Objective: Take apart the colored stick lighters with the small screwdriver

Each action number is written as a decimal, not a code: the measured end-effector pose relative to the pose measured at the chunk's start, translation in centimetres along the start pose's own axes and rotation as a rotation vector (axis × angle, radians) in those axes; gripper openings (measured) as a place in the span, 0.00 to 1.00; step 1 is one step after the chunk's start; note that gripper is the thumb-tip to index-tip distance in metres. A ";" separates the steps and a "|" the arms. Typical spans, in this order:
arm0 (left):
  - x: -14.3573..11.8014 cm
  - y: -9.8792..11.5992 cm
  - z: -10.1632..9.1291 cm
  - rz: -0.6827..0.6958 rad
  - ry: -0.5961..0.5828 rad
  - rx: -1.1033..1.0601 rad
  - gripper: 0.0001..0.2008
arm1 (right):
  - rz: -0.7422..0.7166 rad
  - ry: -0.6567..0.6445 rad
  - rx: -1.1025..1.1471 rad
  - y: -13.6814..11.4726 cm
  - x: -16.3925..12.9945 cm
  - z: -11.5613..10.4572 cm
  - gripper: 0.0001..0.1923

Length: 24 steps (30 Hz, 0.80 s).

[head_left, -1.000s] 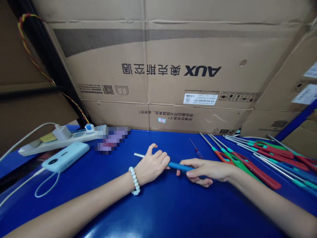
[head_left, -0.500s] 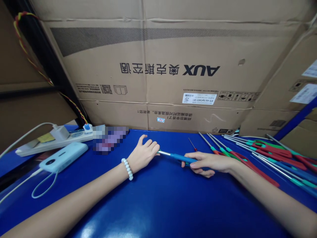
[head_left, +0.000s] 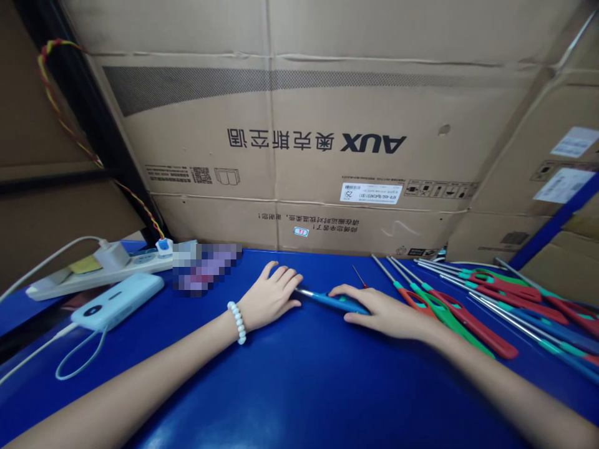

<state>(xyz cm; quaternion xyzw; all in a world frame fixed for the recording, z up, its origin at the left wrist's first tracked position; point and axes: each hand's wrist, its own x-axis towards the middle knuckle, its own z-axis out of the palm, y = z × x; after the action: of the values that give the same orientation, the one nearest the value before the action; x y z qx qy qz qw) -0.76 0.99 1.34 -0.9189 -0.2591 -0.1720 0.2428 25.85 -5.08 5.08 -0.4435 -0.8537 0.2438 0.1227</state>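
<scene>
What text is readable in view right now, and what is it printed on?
"AUX", upside down, then Chinese characters: big cardboard box.
"25": white sticker on that box; its fine print is too small.
Box's lower Chinese line, icons, QR code: too small.
Labels on the right box: blurred.

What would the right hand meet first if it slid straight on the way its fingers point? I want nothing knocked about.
The right hand points left along the blue-handled tool, so it would probably first meet the left hand at the tool's metal end.

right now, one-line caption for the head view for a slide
Left hand and right hand rest on a blue-handled tool lying on the blue table.
</scene>
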 end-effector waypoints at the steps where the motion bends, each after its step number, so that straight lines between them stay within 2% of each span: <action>1: 0.0 0.3 -0.1 0.046 0.013 -0.041 0.18 | -0.019 0.036 -0.038 -0.2 0.1 0.9 0.23; 4: 0.0 1.4 -0.5 0.220 0.043 -0.142 0.15 | -0.095 0.145 -0.153 -0.8 0.6 3.4 0.27; 6: 0.0 2.0 -0.6 0.290 0.037 -0.187 0.11 | -0.150 0.191 -0.240 -1.1 0.8 4.5 0.24; 8: 0.0 2.3 -0.6 0.320 0.003 -0.225 0.10 | -0.209 0.220 -0.321 -1.2 1.0 4.8 0.21; 10: 0.0 2.4 -0.5 0.328 -0.029 -0.262 0.10 | -0.205 0.273 -0.391 -1.0 1.1 4.3 0.18; 11: 0.0 2.4 -0.6 0.328 -0.036 -0.274 0.10 | -0.159 0.302 -0.438 -0.8 1.1 3.9 0.16; 13: 0.0 2.3 -0.7 0.317 -0.044 -0.282 0.10 | 0.035 0.335 -0.583 -0.1 1.2 2.8 0.11; 15: 0.0 2.2 -0.8 0.297 -0.052 -0.278 0.10 | 0.290 0.280 -0.752 1.0 1.0 1.7 0.13; 16: 0.0 2.2 -0.9 0.286 -0.055 -0.275 0.11 | 0.348 0.271 -0.770 1.6 0.9 1.3 0.14; 20: -0.1 2.3 -1.3 0.245 -0.041 -0.281 0.10 | 0.443 0.211 -0.741 3.4 0.4 0.2 0.12; 22: -0.1 2.4 -1.4 0.270 -0.041 -0.316 0.10 | 0.449 0.215 -0.714 3.6 0.3 -0.2 0.10; 24: -0.1 2.4 -1.4 0.323 -0.061 -0.369 0.14 | 0.439 0.255 -0.689 3.2 0.3 -0.7 0.09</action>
<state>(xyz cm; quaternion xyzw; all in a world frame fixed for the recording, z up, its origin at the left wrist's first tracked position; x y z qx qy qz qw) 0.26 -1.62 1.63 -0.9819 -0.0800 -0.1477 0.0871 28.22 -3.00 4.02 -0.6564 -0.7486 -0.0922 0.0169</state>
